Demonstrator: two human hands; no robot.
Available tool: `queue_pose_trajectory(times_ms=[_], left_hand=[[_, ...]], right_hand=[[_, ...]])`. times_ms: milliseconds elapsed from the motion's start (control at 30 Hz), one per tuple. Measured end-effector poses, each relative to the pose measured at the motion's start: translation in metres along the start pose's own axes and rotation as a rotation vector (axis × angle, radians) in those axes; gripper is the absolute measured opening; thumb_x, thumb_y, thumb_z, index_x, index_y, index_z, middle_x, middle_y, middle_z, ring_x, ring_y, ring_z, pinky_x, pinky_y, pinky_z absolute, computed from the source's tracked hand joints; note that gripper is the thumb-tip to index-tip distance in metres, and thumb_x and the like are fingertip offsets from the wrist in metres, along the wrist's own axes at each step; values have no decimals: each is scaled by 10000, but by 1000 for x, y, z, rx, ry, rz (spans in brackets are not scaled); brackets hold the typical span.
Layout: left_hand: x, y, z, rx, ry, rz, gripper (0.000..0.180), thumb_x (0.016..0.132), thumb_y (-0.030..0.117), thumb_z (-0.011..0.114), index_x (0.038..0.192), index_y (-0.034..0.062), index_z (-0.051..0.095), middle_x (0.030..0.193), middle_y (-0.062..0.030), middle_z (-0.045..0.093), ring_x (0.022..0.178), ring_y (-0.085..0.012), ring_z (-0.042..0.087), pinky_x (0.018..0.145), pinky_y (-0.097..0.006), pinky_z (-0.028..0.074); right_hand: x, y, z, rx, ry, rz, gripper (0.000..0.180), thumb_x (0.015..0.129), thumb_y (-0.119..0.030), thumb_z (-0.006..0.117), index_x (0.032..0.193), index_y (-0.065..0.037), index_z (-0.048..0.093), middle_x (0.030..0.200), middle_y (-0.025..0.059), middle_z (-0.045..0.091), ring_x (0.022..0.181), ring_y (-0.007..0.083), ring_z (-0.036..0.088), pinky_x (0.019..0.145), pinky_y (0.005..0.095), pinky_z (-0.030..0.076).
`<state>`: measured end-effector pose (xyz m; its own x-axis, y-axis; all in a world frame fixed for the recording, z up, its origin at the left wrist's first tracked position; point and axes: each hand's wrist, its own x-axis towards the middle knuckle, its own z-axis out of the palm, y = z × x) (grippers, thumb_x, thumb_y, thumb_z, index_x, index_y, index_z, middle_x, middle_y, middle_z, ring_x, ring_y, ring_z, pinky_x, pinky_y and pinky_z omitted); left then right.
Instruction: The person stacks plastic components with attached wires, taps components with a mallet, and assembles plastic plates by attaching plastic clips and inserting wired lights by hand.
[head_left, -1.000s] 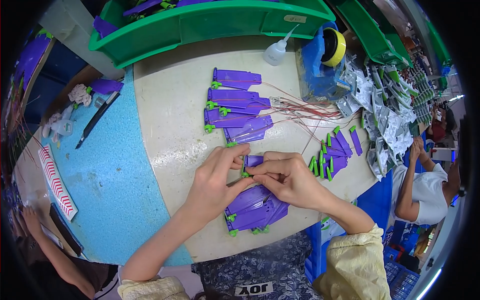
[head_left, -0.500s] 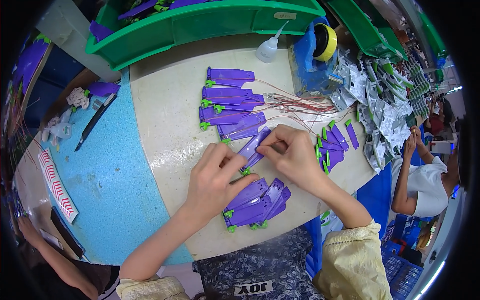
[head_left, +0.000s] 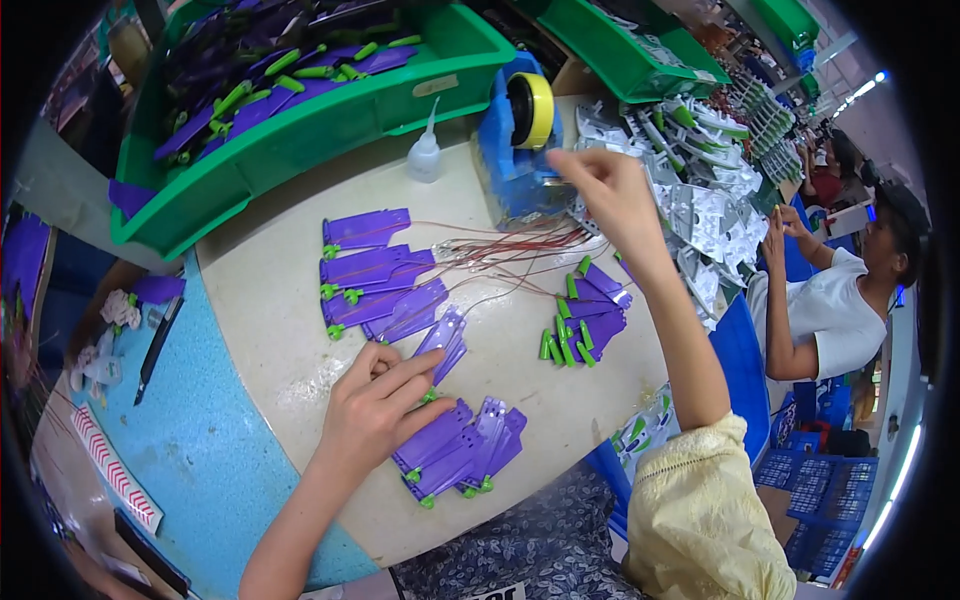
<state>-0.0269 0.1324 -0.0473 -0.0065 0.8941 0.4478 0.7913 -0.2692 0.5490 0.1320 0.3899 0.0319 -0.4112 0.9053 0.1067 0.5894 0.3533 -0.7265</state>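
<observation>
A purple plastic piece [head_left: 442, 345] is pinned to the bench [head_left: 270, 300] by the fingertips of the left hand [head_left: 375, 410], just above a pile of similar pieces [head_left: 460, 450]. The right hand [head_left: 600, 190] is raised beside the blue tape dispenser [head_left: 515, 150], fingers pinched, seemingly on a strip of tape, though that is hard to make out.
</observation>
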Motion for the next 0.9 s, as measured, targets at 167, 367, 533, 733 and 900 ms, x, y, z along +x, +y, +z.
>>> queue_pose_trajectory(times_ms=[167,367,533,733,900], left_hand=[[1,0,-1,-54,2,-46,309,609,165,867,693,10,614,1067,-57,718,823,-241,553,631,-311,487],[7,4,-2,-3,9,-64,315,660,188,841,812,33,614,1093,-49,700,821,-234,559,689,-324,509],[0,-3,3,-77,48,-106,786,658,208,854,1336,17,504,1064,-48,699,830,-236,553,757,-349,487],[-1,2,-1,-79,23,-177,704,681,150,833,1300,7,528,1041,-105,646,879,-260,573,773,-365,492],[-14,11,10,-41,193,-167,436,660,127,857,1036,41,655,1022,-126,636,865,-286,624,697,-362,544]], right_hand=[[-12,2,-4,691,-44,282,220,817,-221,736,739,-19,699,647,-12,547,565,67,390,556,248,330],[-21,11,-3,295,-140,211,198,782,-169,690,667,-9,669,560,-25,520,509,51,384,501,244,279],[-96,-12,16,462,-602,83,140,890,-117,690,900,7,751,826,49,697,748,78,579,652,257,426],[-122,-5,61,482,-817,-103,247,940,-112,640,1159,-20,709,803,25,579,662,83,478,563,250,364],[-121,-4,65,299,-730,-195,244,898,-103,661,1126,-36,719,704,89,599,587,124,515,527,300,392]])
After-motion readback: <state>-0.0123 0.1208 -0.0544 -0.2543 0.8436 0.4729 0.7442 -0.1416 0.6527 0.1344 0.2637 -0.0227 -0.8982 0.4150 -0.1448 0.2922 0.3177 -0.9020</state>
